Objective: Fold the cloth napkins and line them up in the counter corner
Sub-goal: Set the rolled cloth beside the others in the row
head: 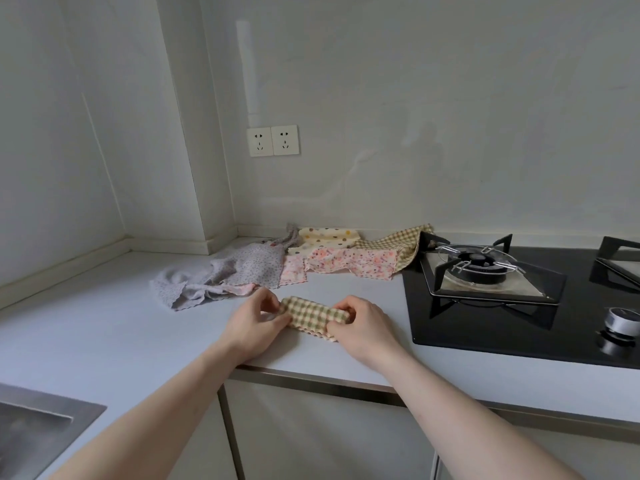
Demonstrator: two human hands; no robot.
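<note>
A green-checked napkin (311,315) lies folded into a narrow strip on the white counter (121,327), near its front edge. My left hand (254,323) pinches the strip's left end, and my right hand (360,323) pinches its right end. Behind it, loose napkins lie spread toward the corner: a grey floral one (221,275), a pink floral one (349,263), a cream dotted one (323,237) and another green-checked one (398,245).
A black gas hob (485,306) with a burner grate and a knob (621,322) fills the counter's right side. A steel sink (31,427) sits at the lower left. Two wall sockets (273,141) are above the corner.
</note>
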